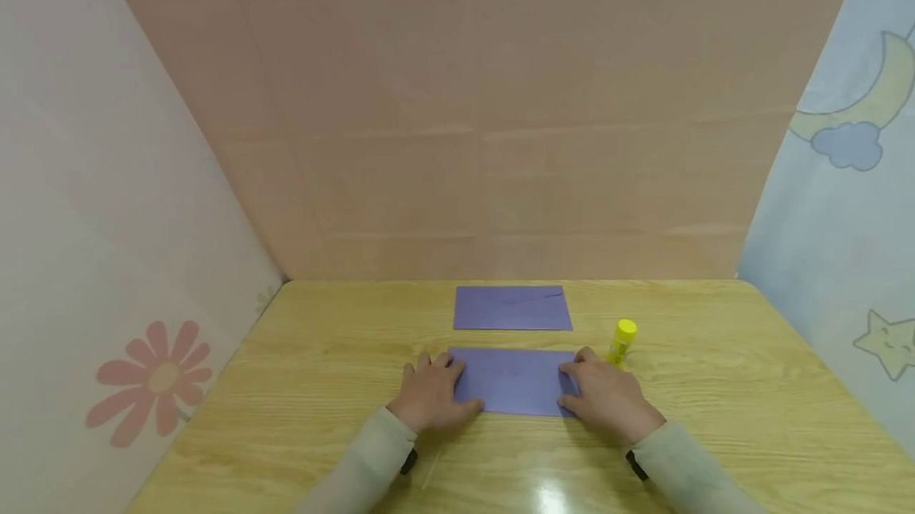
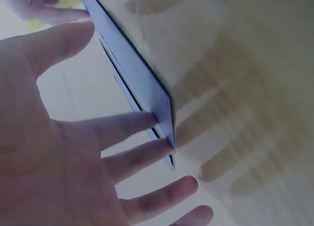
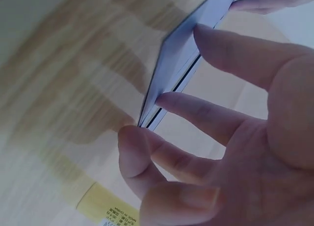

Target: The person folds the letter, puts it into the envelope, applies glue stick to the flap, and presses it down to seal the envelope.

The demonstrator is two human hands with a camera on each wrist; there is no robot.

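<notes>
A purple envelope lies flat on the wooden table between the two hands. Its left end is touched by my left hand, whose thumb and fingers are spread and fairly straight; in the left wrist view, fingertips meet the envelope. At the other end, my right hand rests its thumb and index fingertip on the paper, while its remaining fingers bend at the edge in the right wrist view. Just beyond the right hand stands a yellow glue stick, partly hidden by that hand.
Another purple envelope, its flap line showing, lies farther back on the table. A brown paper-like backdrop rises behind the table's back edge. Patterned sheets hang at the left and right.
</notes>
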